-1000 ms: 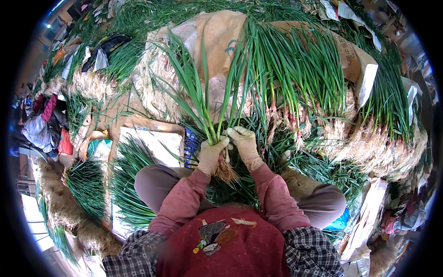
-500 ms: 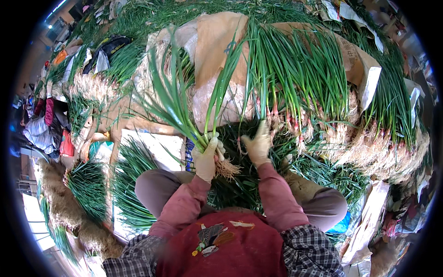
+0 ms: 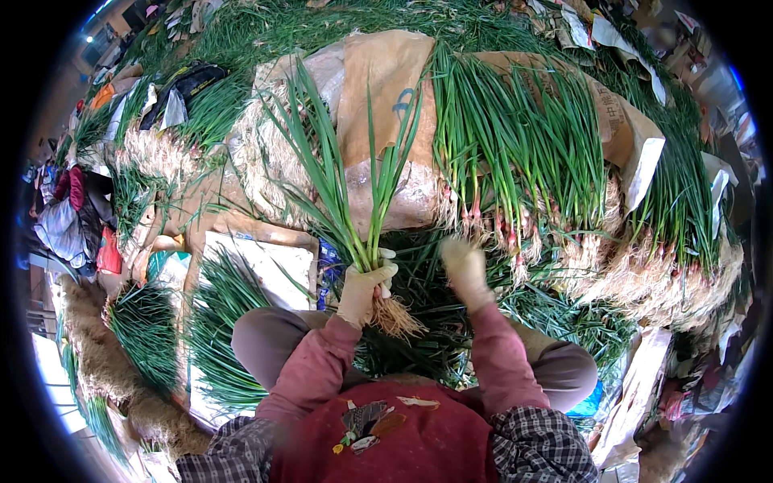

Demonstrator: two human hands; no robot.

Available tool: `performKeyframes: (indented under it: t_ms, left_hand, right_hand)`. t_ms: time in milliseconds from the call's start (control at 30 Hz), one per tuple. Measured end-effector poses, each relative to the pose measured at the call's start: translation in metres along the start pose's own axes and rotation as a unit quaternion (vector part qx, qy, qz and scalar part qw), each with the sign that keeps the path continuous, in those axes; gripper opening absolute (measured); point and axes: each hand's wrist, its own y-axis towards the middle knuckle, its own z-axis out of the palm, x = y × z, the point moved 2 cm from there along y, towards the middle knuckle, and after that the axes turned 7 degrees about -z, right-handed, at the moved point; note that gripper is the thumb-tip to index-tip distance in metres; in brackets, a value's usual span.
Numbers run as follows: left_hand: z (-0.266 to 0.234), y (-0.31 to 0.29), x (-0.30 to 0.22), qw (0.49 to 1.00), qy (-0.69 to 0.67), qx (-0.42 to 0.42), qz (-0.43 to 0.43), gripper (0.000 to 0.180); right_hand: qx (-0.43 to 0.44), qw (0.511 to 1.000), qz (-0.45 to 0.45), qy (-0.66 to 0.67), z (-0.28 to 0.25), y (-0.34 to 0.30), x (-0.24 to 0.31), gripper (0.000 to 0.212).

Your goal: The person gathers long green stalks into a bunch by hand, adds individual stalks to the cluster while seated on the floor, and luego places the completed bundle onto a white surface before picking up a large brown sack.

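Observation:
My left hand [image 3: 362, 294], in a pale glove, is closed around a small bunch of green garlic [image 3: 366, 229]. The long leaves fan upward above the fist, and the tan roots [image 3: 396, 319] hang out below it. White stem ends show beside the fingers. To the right, apart from the bunch, my gloved right hand [image 3: 465, 270] is smeared by motion, so its fingers are unclear. It is nearest to the root ends of a wide row of green garlic [image 3: 523, 153], whose reddish stems and pale roots point toward me.
Loose green leaves [image 3: 419, 350] lie between my bent knees. A white board [image 3: 278, 270] and another pile of stalks [image 3: 221, 330] are to my left. Brown sacking [image 3: 382, 97] lies ahead, beside the row. More rooted bundles [image 3: 680, 193] extend along the right.
The bunch in my left hand has become more upright, with its leaves less spread to the left. My right hand has drawn back slightly toward me, away from the leaves it was touching.

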Motion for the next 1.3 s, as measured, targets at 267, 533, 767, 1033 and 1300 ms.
performKeyframes:
  t_ms: [267, 533, 767, 1033, 1300]
  left_hand:
    - [0.024, 0.005, -0.006, 0.999, 0.028, 0.037, 0.018, 0.042]
    - [0.028, 0.002, 0.012, 0.994, 0.078, 0.066, -0.024, 0.025]
    - [0.032, -0.001, 0.012, 0.993, 0.107, 0.046, -0.027, 0.017]
    - [0.02, -0.001, 0.02, 0.994, 0.093, 0.054, 0.022, 0.009]
    - [0.031, -0.042, -0.033, 0.97, -0.015, 0.214, 0.112, 0.025]
  right_hand:
    - [0.037, 0.925, 0.286, 0.249, -0.036, 0.051, -0.047, 0.022]
    - [0.186, 0.695, 0.146, 0.679, -0.056, -0.05, 0.055, 0.028]
    - [-0.08, 0.603, 0.348, 0.714, -0.034, 0.004, 0.021, 0.029]
    - [0.311, 0.942, 0.091, 0.091, 0.043, -0.06, 0.033, 0.025]
    - [-0.139, 0.93, 0.258, 0.222, -0.011, 0.029, -0.045, 0.024]
